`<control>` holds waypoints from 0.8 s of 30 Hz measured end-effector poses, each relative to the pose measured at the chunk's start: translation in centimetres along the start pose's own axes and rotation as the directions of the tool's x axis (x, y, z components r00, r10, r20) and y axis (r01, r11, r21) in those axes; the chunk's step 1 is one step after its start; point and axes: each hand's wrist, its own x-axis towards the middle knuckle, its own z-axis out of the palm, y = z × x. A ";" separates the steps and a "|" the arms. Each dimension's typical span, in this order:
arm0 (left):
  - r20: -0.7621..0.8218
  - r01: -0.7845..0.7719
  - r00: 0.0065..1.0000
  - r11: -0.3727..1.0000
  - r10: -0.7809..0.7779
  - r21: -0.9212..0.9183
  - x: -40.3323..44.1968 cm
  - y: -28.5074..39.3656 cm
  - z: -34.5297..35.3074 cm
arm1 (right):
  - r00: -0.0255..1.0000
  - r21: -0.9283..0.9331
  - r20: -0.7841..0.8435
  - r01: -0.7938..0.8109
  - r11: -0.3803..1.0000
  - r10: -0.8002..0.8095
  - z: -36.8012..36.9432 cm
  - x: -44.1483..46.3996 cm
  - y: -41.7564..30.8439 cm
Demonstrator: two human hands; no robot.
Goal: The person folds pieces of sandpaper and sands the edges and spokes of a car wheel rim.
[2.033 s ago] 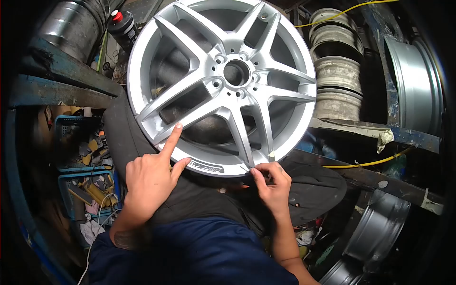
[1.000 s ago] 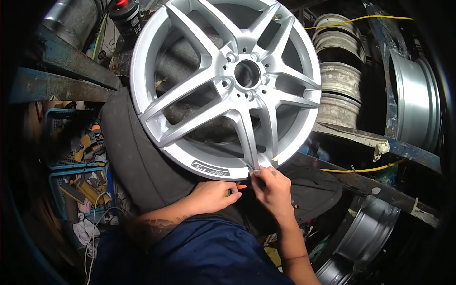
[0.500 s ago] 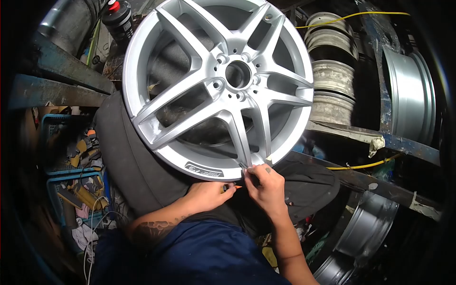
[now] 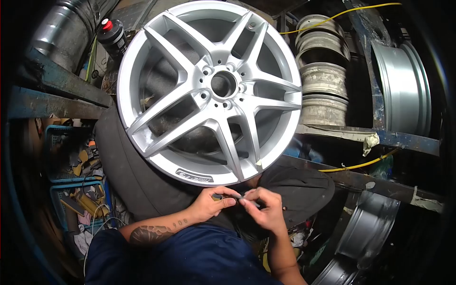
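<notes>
Just short of the silver wheel's (image 4: 216,114) near edge, the person's left hand (image 4: 213,202) and right hand (image 4: 263,205) met, fingertips pinching a small dark thing (image 4: 241,198) I couldn't make out. A red-capped bottle (image 4: 113,42) stood beyond; worn rims (image 4: 325,78) sat stacked to my right.

A yellowish thing (image 4: 217,196) is largely hidden by the left hand (image 4: 209,203), a small dark piece (image 4: 241,199) by the right hand (image 4: 264,207) (its kind cannot be told). Lettering on the sticker (image 4: 194,176) of the silver wheel (image 4: 237,111) is too small to be read; the lowest rim (image 4: 337,272) is cut off at the bottom.
</notes>
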 end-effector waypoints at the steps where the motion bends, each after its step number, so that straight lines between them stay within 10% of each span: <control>1: -0.027 0.000 1.000 0.999 -0.001 -0.035 -0.1 -0.4 0.1 | 1.000 0.002 0.008 0.020 1.000 -0.020 0.3 -0.3 0.1; 24: 0.002 -0.289 0.956 0.938 0.294 0.193 -0.6 -0.1 0.0 | 0.998 0.023 0.066 -0.007 1.000 0.005 0.8 -1.2 1.1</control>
